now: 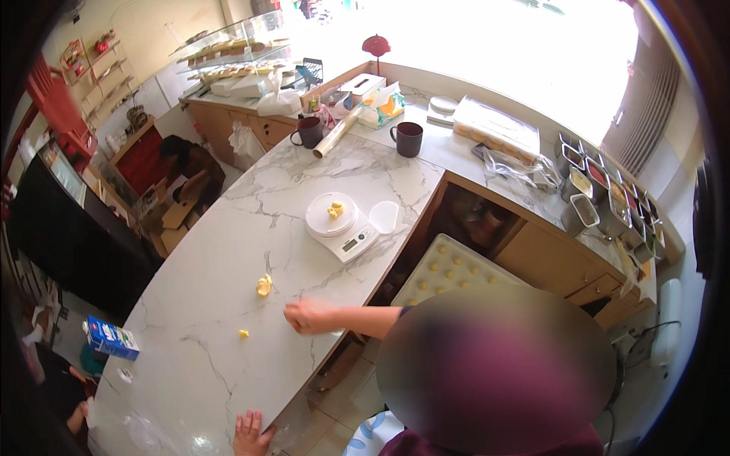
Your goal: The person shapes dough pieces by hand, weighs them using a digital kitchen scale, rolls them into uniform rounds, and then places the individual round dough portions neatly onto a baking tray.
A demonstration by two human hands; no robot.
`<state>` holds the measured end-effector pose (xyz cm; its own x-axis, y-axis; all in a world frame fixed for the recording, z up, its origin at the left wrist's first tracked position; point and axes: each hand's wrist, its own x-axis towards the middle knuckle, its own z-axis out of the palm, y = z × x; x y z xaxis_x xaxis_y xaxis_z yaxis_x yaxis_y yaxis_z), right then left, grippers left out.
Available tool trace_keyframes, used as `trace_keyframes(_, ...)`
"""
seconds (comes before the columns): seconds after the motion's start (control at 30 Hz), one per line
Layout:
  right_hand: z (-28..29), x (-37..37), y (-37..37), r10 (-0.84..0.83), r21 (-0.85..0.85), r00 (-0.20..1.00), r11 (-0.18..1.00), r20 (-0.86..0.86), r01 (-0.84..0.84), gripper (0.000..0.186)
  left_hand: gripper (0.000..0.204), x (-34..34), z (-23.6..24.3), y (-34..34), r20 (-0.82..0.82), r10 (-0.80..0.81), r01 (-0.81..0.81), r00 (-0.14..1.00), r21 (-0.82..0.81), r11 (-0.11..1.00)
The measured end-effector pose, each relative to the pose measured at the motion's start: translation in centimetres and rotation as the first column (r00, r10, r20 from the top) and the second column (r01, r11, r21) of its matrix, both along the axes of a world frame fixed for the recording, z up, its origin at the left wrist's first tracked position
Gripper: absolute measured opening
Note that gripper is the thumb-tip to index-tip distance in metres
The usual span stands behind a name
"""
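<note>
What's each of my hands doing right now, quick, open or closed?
Left hand: looks open, at the marble table's edge, nothing visible in it.
Right hand: out of view, cannot tell.

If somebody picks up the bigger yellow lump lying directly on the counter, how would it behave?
The bigger yellow lump would probably squash under pressure, as its uneven surface looks soft. It seems unlikely to roll, being irregular, not round. Being much smaller than the scale, it is probably light.

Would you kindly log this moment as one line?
left hand: at white marbled countertop's edge | right hand: not visible | co-worker's hand: near uneven yellow lump | round-topped white scale: yellow pieces atop
</note>
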<state>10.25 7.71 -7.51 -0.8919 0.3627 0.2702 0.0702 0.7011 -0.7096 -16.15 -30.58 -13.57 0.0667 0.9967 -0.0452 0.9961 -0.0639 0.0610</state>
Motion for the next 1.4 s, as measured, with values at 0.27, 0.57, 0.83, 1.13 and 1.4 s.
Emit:
trace_keyframes(0.27,-0.1,-3.1,-5.7,0.178,-0.125,0.984,0.976,0.001,-0.176,0.013,0.012,1.6,3.4,1.4,-0.245,-0.216,0.267,0.945,0.199,0.943)
trace_keyframes(0.57,0.0,-6.4,-1.5,-0.099,0.134,0.984,0.984,-0.146,0.118,0.016,0.014,2.2,3.7,2.6,-0.288,-0.235,0.305,0.928,0.228,0.925)
trace_keyframes(0.83,0.8,0.7,0.6,-0.053,0.103,0.994,0.993,-0.094,0.063,0.019,0.015,2.8,5.6,2.7,-0.328,-0.241,0.305,0.913,0.157,0.939)
trace_keyframes(1.13,2.2,0.3,-4.9,-0.008,-0.189,1.000,0.982,-0.001,0.007,0.018,0.014,3.0,6.0,2.2,-0.321,-0.219,0.294,0.921,0.209,0.933)
trace_keyframes(1.4,4.3,1.6,-2.1,-0.111,-0.042,0.973,0.992,0.202,0.122,0.041,0.014,2.8,5.9,2.7,-0.329,-0.216,0.296,0.919,0.218,0.930)
